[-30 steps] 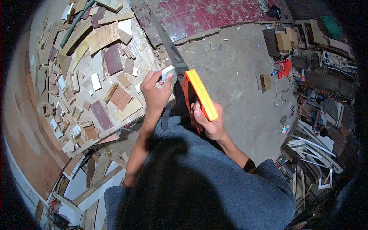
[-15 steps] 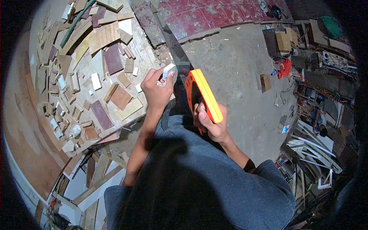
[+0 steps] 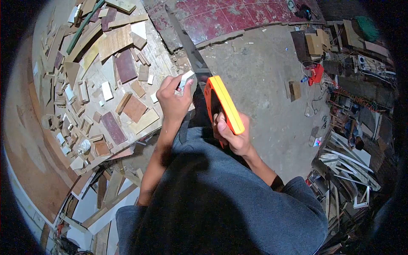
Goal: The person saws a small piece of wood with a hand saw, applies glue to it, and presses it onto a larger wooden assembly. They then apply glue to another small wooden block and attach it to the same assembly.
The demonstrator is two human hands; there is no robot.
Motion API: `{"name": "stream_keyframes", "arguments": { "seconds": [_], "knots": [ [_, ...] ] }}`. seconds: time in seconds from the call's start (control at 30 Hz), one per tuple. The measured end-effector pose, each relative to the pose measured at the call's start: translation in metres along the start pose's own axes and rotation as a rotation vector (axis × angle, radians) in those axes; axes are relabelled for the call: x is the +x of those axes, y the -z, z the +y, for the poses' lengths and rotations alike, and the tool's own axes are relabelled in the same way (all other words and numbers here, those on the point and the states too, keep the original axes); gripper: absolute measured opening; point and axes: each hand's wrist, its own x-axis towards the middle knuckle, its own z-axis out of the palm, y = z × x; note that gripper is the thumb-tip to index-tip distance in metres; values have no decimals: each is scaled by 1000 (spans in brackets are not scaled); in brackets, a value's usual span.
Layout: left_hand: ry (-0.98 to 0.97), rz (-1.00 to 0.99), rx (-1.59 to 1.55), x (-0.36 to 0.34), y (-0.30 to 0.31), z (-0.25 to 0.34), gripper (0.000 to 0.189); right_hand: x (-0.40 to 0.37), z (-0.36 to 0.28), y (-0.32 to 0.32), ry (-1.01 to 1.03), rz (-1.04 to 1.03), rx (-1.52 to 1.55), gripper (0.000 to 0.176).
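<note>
An orange-handled hand saw (image 3: 227, 102) is in my right hand (image 3: 233, 138), whose fingers wrap round the grip. Its long dark blade (image 3: 189, 44) points away from me, up past the table's corner. My left hand (image 3: 173, 97) pinches a small white block (image 3: 185, 78) between thumb and fingers. The block's end is right at the blade's side, close to where the blade meets the handle. To the left of that hand, wood offcuts lie on the work table (image 3: 159, 63), among them a brown square piece (image 3: 134, 109) and a dark red one (image 3: 113, 127).
Boards and strips (image 3: 112, 199) lean below the table. Red tiles (image 3: 212, 17) cover part of the floor ahead, with grey concrete (image 3: 263, 80) to the right. Along the right side are a red object (image 3: 315, 75), cables, stacked white frames (image 3: 348, 159) and another person (image 3: 353, 131).
The saw has shifted very slightly, its handle a little left and towards me. My left hand keeps the white block in nearly the same place.
</note>
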Motion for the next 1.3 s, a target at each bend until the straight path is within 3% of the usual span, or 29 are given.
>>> {"name": "stream_keyframes", "arguments": {
  "seconds": [0.57, 0.87, 1.13, 1.3],
  "knots": [
    [-61, -40, 0, 7, 3, 2, 23, 0, -9, -5, 62, 29, 52, 31],
    [-93, -45, 17, 10, 4, 4, 26, 5, -6, -4, -54, 13, 109, 29],
    [-93, -59, 3, 9, 4, 0, 27, 3, -7, -5, 75, 31, 108, 30],
    [-160, -38, 40, 8, 3, -3, 25, 1, -8, -4, 28, 24, 136, 29]
  ]
}}
